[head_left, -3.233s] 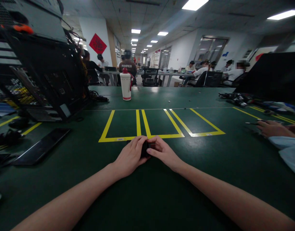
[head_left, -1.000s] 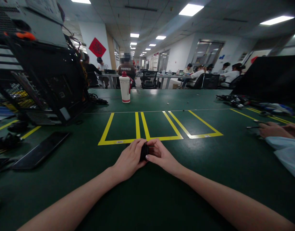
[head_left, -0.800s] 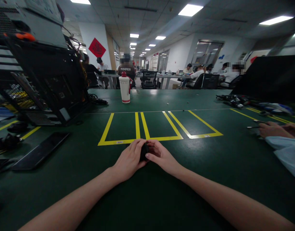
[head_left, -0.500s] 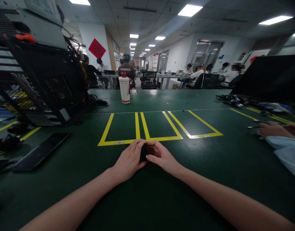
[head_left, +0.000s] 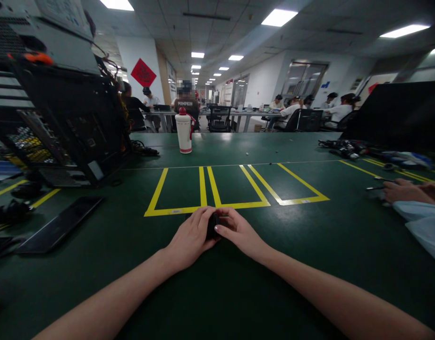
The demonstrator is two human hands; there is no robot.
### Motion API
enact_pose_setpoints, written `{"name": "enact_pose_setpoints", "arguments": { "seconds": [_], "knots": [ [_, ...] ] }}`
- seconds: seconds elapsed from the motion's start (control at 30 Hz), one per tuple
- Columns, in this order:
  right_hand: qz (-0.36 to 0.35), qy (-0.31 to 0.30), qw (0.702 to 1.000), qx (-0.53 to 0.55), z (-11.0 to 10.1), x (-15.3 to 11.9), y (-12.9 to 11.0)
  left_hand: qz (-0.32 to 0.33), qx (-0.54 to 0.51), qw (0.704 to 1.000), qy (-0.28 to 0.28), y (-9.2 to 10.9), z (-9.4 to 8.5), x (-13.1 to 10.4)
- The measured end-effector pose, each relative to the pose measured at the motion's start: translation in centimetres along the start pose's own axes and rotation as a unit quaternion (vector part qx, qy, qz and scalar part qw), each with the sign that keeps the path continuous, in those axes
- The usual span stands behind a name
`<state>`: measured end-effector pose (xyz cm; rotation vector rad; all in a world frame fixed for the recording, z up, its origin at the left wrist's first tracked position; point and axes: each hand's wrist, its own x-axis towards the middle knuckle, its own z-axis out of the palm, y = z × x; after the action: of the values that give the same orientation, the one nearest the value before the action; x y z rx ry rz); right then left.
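Between my two hands is a small black object, mostly covered by fingers, so its kind does not show. My left hand wraps round it from the left, with the fingers over its far side and the thumb at its near edge. From the right, my right hand closes on it, thumb on the near face and fingers curled behind. Both hands are low over the green table, just in front of the yellow tape outlines.
A white cup with a red lid stands farther back. On the left are an opened computer case and a dark flat phone-like slab. At the right, a co-worker's hands hold a thin tool. Cables lie behind them.
Both hands keep their hold on the black object with hardly any movement. The whole view has shifted very slightly.
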<state>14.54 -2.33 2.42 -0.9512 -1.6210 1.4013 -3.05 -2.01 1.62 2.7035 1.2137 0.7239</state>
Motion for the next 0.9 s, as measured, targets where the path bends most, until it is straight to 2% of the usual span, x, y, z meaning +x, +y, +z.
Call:
{"name": "enact_pose_setpoints", "arguments": {
  "seconds": [0.1,0.27,0.47,0.63,0.77,0.9],
  "knots": [
    [-0.005,-0.006,1.000,-0.013,0.00,-0.02,-0.03,-0.002,-0.006,1.000,-0.003,-0.01,0.01,-0.01],
    [-0.017,-0.029,0.999,0.034,0.13,-0.02,0.09,-0.005,-0.012,1.000,-0.003,-0.14,0.12,-0.04],
    [-0.034,0.001,0.999,0.030,0.42,0.00,0.17,0.000,-0.009,1.000,-0.001,-0.13,0.13,0.03],
    [-0.007,0.011,1.000,-0.004,0.34,0.10,0.06,0.006,-0.006,1.000,0.006,-0.10,0.24,0.24],
    [0.006,-0.017,0.999,-0.027,0.03,0.13,-0.03,0.000,-0.006,1.000,-0.002,0.03,-0.02,0.20],
    [-0.029,-0.050,0.998,0.021,-0.01,0.08,0.08,-0.005,0.001,1.000,-0.007,0.03,-0.07,0.00]
  ]
}}
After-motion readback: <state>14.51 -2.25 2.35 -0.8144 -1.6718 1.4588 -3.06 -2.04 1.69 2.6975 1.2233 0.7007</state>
